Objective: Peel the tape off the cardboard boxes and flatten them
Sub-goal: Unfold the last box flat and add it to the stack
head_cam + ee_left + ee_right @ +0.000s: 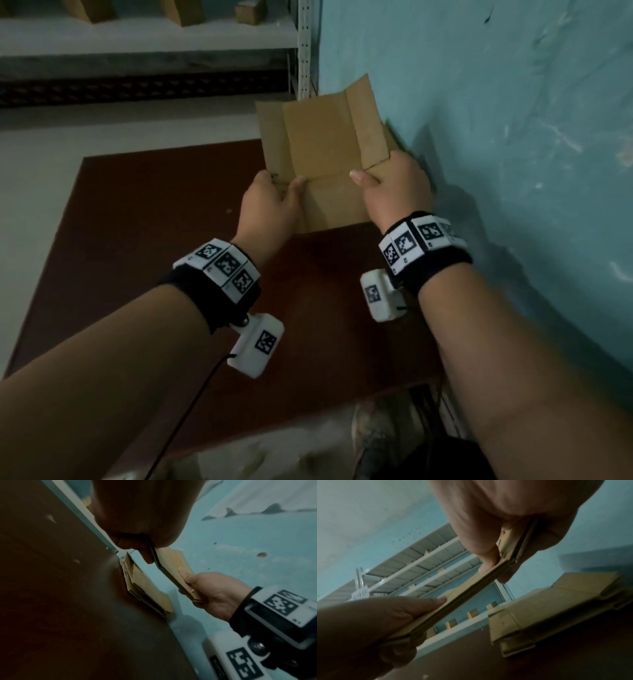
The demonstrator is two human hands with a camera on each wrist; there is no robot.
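A flattened brown cardboard box (322, 164) is held above the far right corner of the dark reddish-brown counter (144, 240), beside the teal wall (496, 102). Its left edge is pinched by the left hand (270, 209), thumb on top, and its right edge by the right hand (397, 188). A pile of flattened cardboard (556, 609) is seen lying on the counter against the wall beneath it.

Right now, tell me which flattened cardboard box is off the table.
The flattened box that the left hand and right hand pinch by its near edge. The other flattened boxes lie stacked on the brown table by the wall.
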